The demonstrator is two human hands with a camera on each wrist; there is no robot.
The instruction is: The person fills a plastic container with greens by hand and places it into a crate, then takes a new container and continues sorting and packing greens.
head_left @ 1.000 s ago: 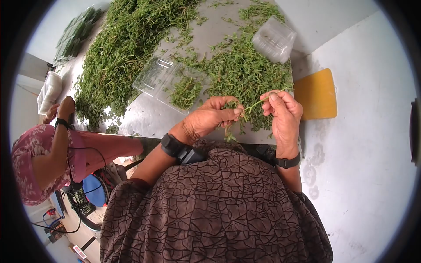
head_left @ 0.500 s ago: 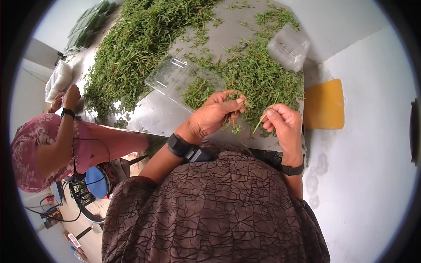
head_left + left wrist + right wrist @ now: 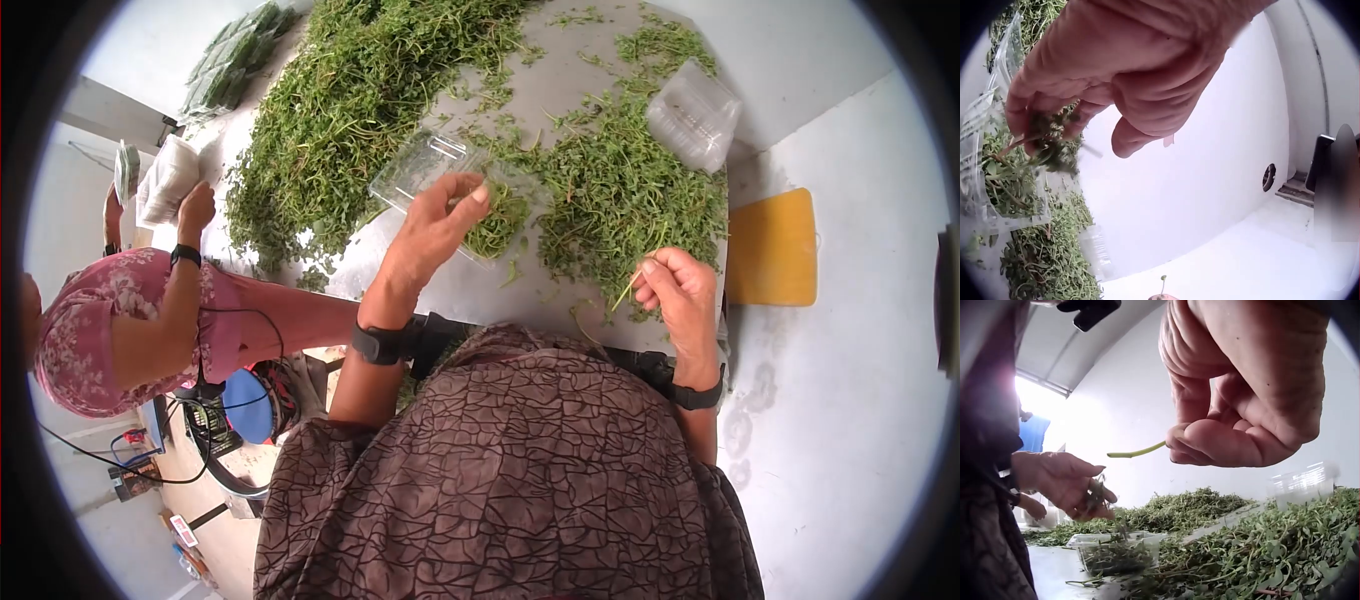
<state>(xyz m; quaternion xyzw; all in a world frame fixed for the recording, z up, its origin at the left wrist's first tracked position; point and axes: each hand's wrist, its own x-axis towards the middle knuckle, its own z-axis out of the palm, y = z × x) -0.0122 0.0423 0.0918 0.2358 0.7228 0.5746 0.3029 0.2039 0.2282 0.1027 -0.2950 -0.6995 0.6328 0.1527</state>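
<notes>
My left hand (image 3: 430, 228) is over the clear plastic box (image 3: 395, 180), whose tray part holds a small heap of leafy greens (image 3: 505, 225). In the left wrist view, leafy sprigs (image 3: 1057, 147) hang blurred at its fingers, with the thumb spread away from them. Thumb and fingertips of my right hand (image 3: 684, 288) pinch a thin green stem (image 3: 1138, 452), bare along the part that shows. That hand is near the front right corner of the table, beside the looser pile of greens (image 3: 620, 190).
A big heap of greens (image 3: 350, 120) covers the table's left side. Stacked clear boxes (image 3: 697, 115) stand at the back right, filled packs (image 3: 235, 60) at the far left. A yellow board (image 3: 772, 248) adjoins the right edge. Another person in pink (image 3: 120, 330) handles boxes at left.
My left hand has moved left, from beside my right hand to over the plastic box, taking sprigs along. The right hand still pinches the stem, now apart from the left. The head view has shifted.
</notes>
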